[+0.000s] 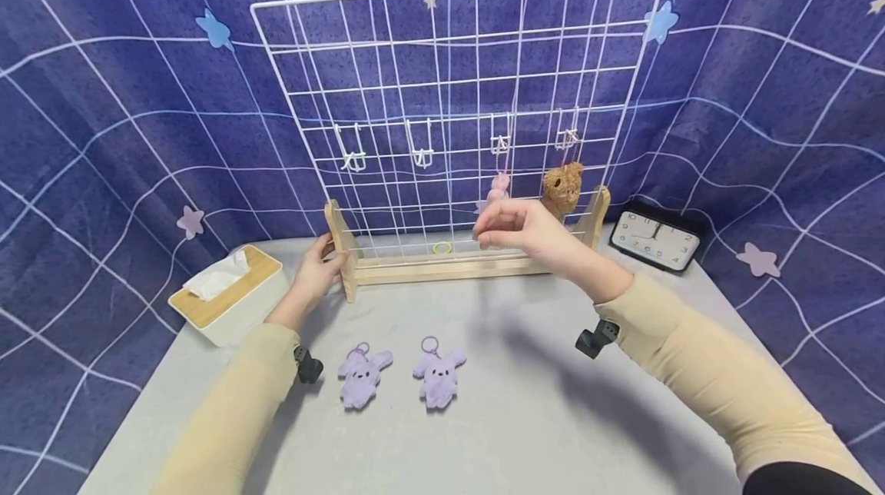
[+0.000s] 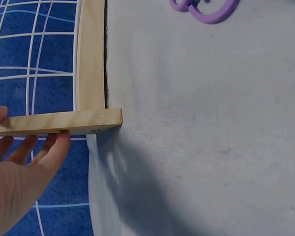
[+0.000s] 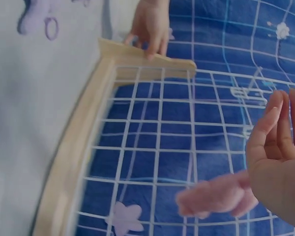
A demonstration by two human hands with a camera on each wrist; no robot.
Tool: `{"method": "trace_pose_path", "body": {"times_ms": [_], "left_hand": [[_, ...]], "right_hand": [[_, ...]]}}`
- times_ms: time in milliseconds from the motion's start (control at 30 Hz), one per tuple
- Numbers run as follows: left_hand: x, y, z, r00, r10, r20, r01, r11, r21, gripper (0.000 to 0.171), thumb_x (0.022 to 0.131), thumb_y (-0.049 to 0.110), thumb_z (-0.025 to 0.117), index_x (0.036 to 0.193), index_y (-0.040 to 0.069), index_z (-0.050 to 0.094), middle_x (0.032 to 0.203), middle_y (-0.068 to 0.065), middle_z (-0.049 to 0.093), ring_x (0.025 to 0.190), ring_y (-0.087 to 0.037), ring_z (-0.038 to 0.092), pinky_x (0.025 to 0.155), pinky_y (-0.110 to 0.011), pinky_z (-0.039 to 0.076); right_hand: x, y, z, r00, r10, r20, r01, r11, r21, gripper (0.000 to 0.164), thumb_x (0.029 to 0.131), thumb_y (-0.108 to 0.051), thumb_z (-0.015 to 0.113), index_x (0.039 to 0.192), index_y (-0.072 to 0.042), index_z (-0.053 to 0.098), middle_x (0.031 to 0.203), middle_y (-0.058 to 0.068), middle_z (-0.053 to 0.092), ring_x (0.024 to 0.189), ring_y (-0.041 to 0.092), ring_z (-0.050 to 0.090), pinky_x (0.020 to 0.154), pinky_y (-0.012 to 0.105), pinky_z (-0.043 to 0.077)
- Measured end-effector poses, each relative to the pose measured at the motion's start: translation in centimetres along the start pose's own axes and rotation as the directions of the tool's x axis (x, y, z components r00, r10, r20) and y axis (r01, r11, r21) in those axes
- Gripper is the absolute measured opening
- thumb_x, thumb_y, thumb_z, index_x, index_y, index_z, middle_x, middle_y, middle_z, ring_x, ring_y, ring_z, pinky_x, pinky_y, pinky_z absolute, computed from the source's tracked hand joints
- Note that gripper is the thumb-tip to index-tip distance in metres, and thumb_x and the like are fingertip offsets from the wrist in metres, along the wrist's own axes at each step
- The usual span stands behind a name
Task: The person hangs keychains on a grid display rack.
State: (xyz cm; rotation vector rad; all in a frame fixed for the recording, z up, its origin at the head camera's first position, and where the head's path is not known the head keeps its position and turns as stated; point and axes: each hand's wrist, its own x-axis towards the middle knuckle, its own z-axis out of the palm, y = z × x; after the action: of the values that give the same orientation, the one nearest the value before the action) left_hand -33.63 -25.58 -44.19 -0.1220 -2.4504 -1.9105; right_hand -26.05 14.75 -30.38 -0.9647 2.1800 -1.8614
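Note:
My left hand (image 1: 319,274) grips the left wooden foot (image 2: 64,120) of a white wire grid rack (image 2: 54,33), thumb on one face and fingers on the other. In front of the grid, my right hand (image 1: 518,230) hovers with loosely bent fingers (image 3: 273,125), nothing visible between them. Just behind it a pink plush keychain (image 1: 499,184) hangs from a white hook (image 1: 501,144); it shows blurred in the right wrist view. A brown bear plush (image 1: 562,186) hangs to its right, partly hidden by that hand.
Two purple plush keychains, a left one (image 1: 360,378) and a right one (image 1: 439,378), lie on the grey table (image 1: 525,433). A tissue box (image 1: 235,318) stands left, a clock (image 1: 655,237) right. Two more hooks, one at far left (image 1: 354,159), bear no plush. A yellow-green ring (image 1: 442,248) shows behind the grid.

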Motion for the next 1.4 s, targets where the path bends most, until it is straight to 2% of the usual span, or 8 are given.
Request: {"method": "trace_pose_path", "body": {"times_ms": [133, 333, 500, 600, 800, 1000, 1233, 1400], "left_hand": [[-0.2, 0.4, -0.1, 1.0, -0.007, 0.002, 0.007, 1.0, -0.012, 0.065, 0.105, 0.007, 0.053, 0.161, 0.002, 0.021, 0.159, -0.03, 0.03, 0.136, -0.049, 0.041, 0.105, -0.057, 0.048], [-1.5, 2.7, 0.1, 0.999, -0.036, 0.026, 0.037, 0.998, -0.047, 0.065, 0.104, 0.002, 0.052, 0.16, -0.003, 0.018, 0.159, -0.033, 0.026, 0.137, -0.053, 0.036, 0.108, -0.062, 0.042], [-2.4, 4.0, 0.4, 0.999, -0.037, 0.033, 0.038, 0.999, -0.035, 0.064, 0.105, 0.002, 0.051, 0.159, -0.006, 0.018, 0.158, -0.035, 0.026, 0.138, -0.053, 0.036, 0.109, -0.063, 0.041], [-2.5, 4.1, 0.4, 0.999, -0.034, 0.031, 0.035, 0.999, -0.036, 0.064, 0.105, 0.003, 0.051, 0.159, -0.006, 0.019, 0.158, -0.035, 0.027, 0.138, -0.053, 0.036, 0.109, -0.062, 0.041], [-2.4, 3.9, 0.4, 0.999, -0.03, 0.032, 0.031, 0.999, -0.035, 0.063, 0.104, 0.0, 0.05, 0.159, -0.006, 0.018, 0.157, -0.035, 0.027, 0.137, -0.054, 0.036, 0.108, -0.062, 0.042], [-2.3, 3.9, 0.3, 0.999, -0.043, 0.027, 0.044, 0.998, -0.034, 0.063, 0.105, 0.001, 0.05, 0.159, -0.005, 0.019, 0.158, -0.034, 0.027, 0.137, -0.053, 0.036, 0.109, -0.062, 0.042], [-1.0, 1.7, 0.1, 1.0, -0.022, 0.015, 0.022, 0.999, -0.04, 0.063, 0.105, 0.004, 0.051, 0.16, -0.002, 0.02, 0.158, -0.033, 0.028, 0.137, -0.052, 0.037, 0.107, -0.061, 0.043], [-0.4, 0.5, 0.0, 1.0, -0.009, -0.001, 0.009, 1.0, -0.006, 0.064, 0.106, 0.008, 0.053, 0.161, 0.003, 0.022, 0.158, -0.029, 0.031, 0.137, -0.05, 0.04, 0.105, -0.058, 0.046]], "right_hand": [[-0.2, 1.3, 1.2, 0.996, 0.024, 0.087, -0.022, 1.0, -0.017, 0.016, 0.094, 0.003, 0.07, 0.109, 0.007, 0.068, 0.106, 0.017, 0.073, 0.095, 0.026, 0.07, 0.092, 0.039, 0.06], [-0.6, 4.2, 2.9, 0.977, 0.077, 0.197, -0.061, 0.995, -0.085, 0.022, 0.095, 0.0, 0.068, 0.116, 0.007, 0.068, 0.111, 0.014, 0.073, 0.1, 0.033, 0.069, 0.094, 0.041, 0.059], [-0.8, 6.2, 4.1, 0.967, 0.122, 0.222, -0.092, 0.986, -0.139, 0.019, 0.094, -0.001, 0.07, 0.113, 0.004, 0.07, 0.11, 0.013, 0.073, 0.103, 0.039, 0.068, 0.093, 0.05, 0.058], [-0.8, 7.2, 4.6, 0.968, 0.123, 0.22, -0.087, 0.982, -0.166, 0.017, 0.093, -0.002, 0.071, 0.11, 0.002, 0.072, 0.108, 0.01, 0.073, 0.1, 0.031, 0.068, 0.092, 0.044, 0.059], [-0.9, 8.7, 5.4, 0.964, 0.078, 0.253, -0.031, 0.982, -0.186, 0.016, 0.091, 0.001, 0.07, 0.107, 0.007, 0.071, 0.106, 0.017, 0.073, 0.097, 0.028, 0.069, 0.092, 0.037, 0.059], [-0.9, 9.9, 6.0, 0.959, 0.123, 0.254, -0.071, 0.976, -0.207, 0.02, 0.091, 0.0, 0.07, 0.109, 0.01, 0.069, 0.108, 0.021, 0.072, 0.098, 0.033, 0.068, 0.09, 0.032, 0.059], [-0.5, 11.7, 6.4, 0.953, 0.151, 0.264, -0.085, 0.966, -0.245, 0.021, 0.091, 0.002, 0.07, 0.111, 0.01, 0.07, 0.109, 0.025, 0.071, 0.094, 0.032, 0.071, 0.084, 0.027, 0.06], [-0.2, 13.1, 6.9, 0.941, 0.192, 0.277, -0.107, 0.949, -0.296, 0.024, 0.09, 0.0, 0.071, 0.113, 0.007, 0.072, 0.104, 0.02, 0.073, 0.09, 0.024, 0.072, 0.079, 0.028, 0.061]]}}
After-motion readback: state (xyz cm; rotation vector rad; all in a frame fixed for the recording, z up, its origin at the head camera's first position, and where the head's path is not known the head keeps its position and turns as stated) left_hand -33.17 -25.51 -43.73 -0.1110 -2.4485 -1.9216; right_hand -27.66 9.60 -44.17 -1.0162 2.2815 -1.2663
